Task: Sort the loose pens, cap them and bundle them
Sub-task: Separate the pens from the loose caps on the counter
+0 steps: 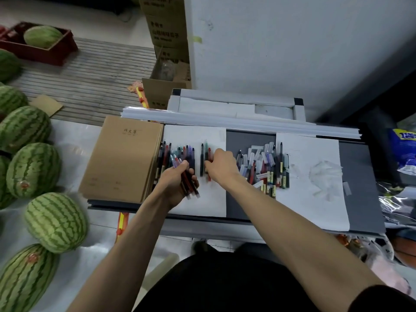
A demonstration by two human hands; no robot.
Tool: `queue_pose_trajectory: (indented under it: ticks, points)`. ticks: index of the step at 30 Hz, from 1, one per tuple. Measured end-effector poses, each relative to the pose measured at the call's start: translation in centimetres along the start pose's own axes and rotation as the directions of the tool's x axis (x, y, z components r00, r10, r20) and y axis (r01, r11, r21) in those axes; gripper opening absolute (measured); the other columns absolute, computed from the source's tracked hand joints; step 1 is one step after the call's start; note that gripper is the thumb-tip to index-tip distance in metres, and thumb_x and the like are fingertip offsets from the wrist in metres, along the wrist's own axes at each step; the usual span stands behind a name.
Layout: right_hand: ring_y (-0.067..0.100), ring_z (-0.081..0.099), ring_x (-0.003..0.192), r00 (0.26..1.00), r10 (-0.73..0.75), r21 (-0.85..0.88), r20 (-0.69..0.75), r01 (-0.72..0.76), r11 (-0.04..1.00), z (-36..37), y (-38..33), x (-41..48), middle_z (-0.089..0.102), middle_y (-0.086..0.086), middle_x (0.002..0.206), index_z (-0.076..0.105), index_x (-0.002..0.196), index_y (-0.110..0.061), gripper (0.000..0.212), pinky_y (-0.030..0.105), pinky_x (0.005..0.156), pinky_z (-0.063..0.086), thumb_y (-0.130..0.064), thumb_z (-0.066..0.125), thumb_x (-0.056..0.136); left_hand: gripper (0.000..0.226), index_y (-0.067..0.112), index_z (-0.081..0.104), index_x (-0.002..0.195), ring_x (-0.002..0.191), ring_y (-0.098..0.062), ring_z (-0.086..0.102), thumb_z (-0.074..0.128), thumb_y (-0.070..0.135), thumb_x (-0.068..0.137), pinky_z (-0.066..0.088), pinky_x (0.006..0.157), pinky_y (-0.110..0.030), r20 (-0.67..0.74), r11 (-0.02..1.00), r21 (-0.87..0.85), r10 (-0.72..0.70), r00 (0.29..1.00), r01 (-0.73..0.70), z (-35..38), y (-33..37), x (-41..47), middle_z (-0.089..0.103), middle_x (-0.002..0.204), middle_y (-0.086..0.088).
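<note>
Nearest the camera, the person's dark clothing point(225, 284) fills the lower edge, and both bare forearms are extended forward over the surface point(249, 181).

The left hand point(177, 185) is closed around a bunch of pens point(191, 188). The fingers and thumb are curled round the barrels. The bunch is held tilted, with the capped ends pointing up and to the left, above the left white sheet point(202, 206).

The right hand point(221, 165) is positioned just beside the left, palm down. Its fingers are curled onto a red pen point(209, 153) lying on the same sheet. A dark pen point(201, 158) lies parallel, just to the left of the red pen. Whether it is also gripped cannot be told.

Behind the left hand, a row of pens point(180, 154) in dark, red, purple and green colours is laid side by side on the left white sheet. The row lies next to a stack of brown notebooks point(121, 158).

To the right of the right hand, a loose pile of pens and clear caps point(265, 167) lies across the grey surface and the edge of the right white sheet point(315, 206). A patch of clear, crumpled material point(324, 176) rests on that sheet; its kind cannot be told.

At the far edge of the surface, a long stack of white sheets point(225, 122) is laid crosswise.

Watermelons point(56, 221) are lined up on the left. Further back, cardboard boxes point(166, 30) are stacked beside a white wall point(292, 41).
</note>
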State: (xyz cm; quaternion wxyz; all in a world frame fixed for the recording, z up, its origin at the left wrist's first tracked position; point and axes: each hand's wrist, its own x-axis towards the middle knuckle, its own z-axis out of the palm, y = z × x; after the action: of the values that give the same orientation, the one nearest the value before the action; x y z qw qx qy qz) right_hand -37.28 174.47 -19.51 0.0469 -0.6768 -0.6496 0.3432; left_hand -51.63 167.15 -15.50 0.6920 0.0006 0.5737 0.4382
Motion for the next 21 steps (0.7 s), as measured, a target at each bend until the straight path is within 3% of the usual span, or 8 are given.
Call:
queue_pose_trajectory:
  ticks: [7, 11, 14, 21]
  points:
    - [0.008, 0.049, 0.057, 0.999, -0.003, 0.074, -0.033, 0.005, 0.997, 1.9, -0.4, -1.0, 0.054, -0.004, 0.066, 0.052, 0.071, -0.021, 0.032, 0.024, 0.047, 0.033, -0.033, 0.070, 0.095, 0.013, 0.007, 0.058, 0.100, 0.066, -0.020, 0.058, 0.056, 0.017, 0.108, 0.055, 0.072, -0.037, 0.066, 0.998, 0.064, 0.008, 0.998, -0.013, -1.3, 0.7, 0.5, 0.059, 0.081, -0.007]
    - [0.016, 0.061, 0.066, 0.998, -0.028, 0.140, -0.052, 0.035, 0.990, 0.8, 0.2, -2.8, 0.062, -0.005, 0.073, 0.065, 0.085, -0.016, 0.022, 0.027, 0.056, 0.045, -0.033, 0.064, 0.098, 0.008, 0.007, 0.058, 0.104, 0.068, -0.020, 0.056, 0.056, 0.014, 0.108, 0.055, 0.074, -0.038, 0.092, 0.996, 0.083, 0.017, 0.996, -0.025, -0.7, 0.5, 0.8, 0.059, 0.081, -0.007]
    - [0.020, 0.067, 0.076, 0.994, -0.060, 0.098, -0.087, 0.069, 0.993, -0.3, 1.8, -5.1, 0.072, 0.003, 0.086, 0.069, 0.096, -0.012, 0.021, 0.033, 0.068, 0.056, -0.030, 0.059, 0.100, 0.016, 0.009, 0.056, 0.095, 0.065, -0.019, 0.053, 0.049, 0.012, 0.110, 0.052, 0.071, -0.038, 0.128, 0.993, 0.116, 0.022, 0.991, -0.037, 0.6, -0.2, 1.0, 0.054, 0.078, -0.006]
    - [0.017, 0.067, 0.074, 0.987, 0.018, 0.061, -0.160, -0.008, 0.998, -4.1, 9.1, -9.0, 0.073, 0.003, 0.085, 0.068, 0.097, -0.014, 0.016, 0.033, 0.071, 0.057, -0.028, 0.060, 0.100, 0.014, 0.012, 0.051, 0.096, 0.056, -0.019, 0.050, 0.050, 0.013, 0.110, 0.051, 0.054, -0.034, 0.158, 0.956, 0.289, -0.096, 0.983, 0.047, 5.5, -3.2, 1.1, 0.051, 0.073, -0.006]
